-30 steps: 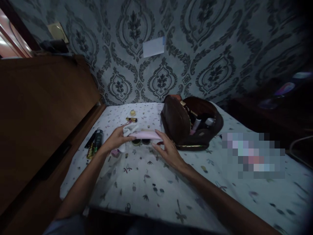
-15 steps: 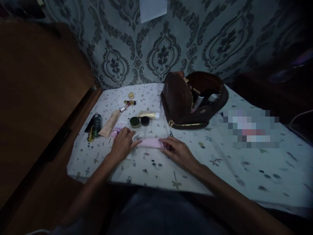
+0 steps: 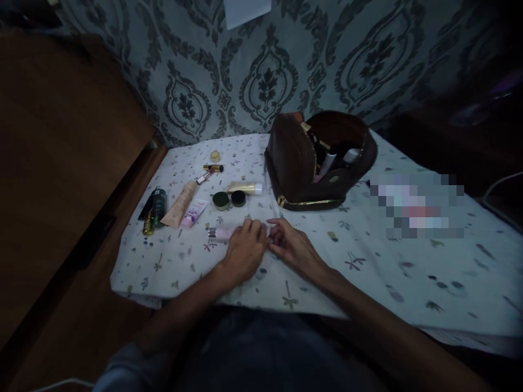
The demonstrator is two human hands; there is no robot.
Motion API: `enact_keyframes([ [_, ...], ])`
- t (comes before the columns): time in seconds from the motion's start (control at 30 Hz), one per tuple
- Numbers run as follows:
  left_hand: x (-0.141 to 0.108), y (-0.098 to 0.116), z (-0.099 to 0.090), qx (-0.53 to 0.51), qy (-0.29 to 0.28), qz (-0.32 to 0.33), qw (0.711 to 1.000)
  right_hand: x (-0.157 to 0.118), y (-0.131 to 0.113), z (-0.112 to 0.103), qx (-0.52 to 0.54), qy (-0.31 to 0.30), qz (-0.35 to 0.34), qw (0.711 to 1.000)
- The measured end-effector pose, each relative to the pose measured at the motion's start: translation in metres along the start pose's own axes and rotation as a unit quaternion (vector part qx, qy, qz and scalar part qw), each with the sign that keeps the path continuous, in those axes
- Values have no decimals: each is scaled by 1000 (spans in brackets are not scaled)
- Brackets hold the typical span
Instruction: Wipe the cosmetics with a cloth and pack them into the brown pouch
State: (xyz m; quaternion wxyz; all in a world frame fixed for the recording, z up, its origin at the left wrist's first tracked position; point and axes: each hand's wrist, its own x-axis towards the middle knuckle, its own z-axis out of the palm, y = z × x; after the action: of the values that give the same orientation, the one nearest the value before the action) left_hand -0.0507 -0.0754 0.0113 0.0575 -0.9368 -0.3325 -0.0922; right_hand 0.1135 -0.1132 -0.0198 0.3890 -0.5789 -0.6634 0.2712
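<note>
A pale pink tube [image 3: 223,234] with a silver cap lies across the cloth, its cap pointing left. My left hand [image 3: 247,247] is laid over its right part, fingers bent down around it and hiding that end. Close against those fingertips, my right hand [image 3: 288,242] has its index finger stretched out and the thumb pressed toward the other, curled fingers. Whatever may be between them is hidden. Just beyond the hands sit a green-lidded jar [image 3: 221,201], a black-lidded jar [image 3: 238,198] and a gold tube [image 3: 245,188] with a white cap.
An open brown bag [image 3: 298,163] with cosmetics inside stands at the back. To the left lie a beige tube [image 3: 180,204], a pink-and-purple tube [image 3: 194,213], a dark bottle [image 3: 160,204] and several small cosmetics. A blurred-out item [image 3: 417,207] is on the right.
My left hand has moved right, from the tube's left end onto its right part, uncovering the silver cap. My right hand's index finger has straightened. The view has shifted slightly.
</note>
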Motion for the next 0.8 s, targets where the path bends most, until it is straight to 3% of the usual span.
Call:
enact_keyframes([
  [0.17,7,6,-4,-3,-8,23,1000,-2,1,1,27,10,11,1000],
  [0.37,-1,-18,-13,31,12,-15,999,-2,3,1,13,-3,-9,1000],
  [0.63,-44,-67,-15,37,14,-91,995,3,-5,-4,-149,6,-102,984],
  [0.8,-73,-75,-8,-26,12,-104,994,19,-22,5,-221,-28,-195,955],
])
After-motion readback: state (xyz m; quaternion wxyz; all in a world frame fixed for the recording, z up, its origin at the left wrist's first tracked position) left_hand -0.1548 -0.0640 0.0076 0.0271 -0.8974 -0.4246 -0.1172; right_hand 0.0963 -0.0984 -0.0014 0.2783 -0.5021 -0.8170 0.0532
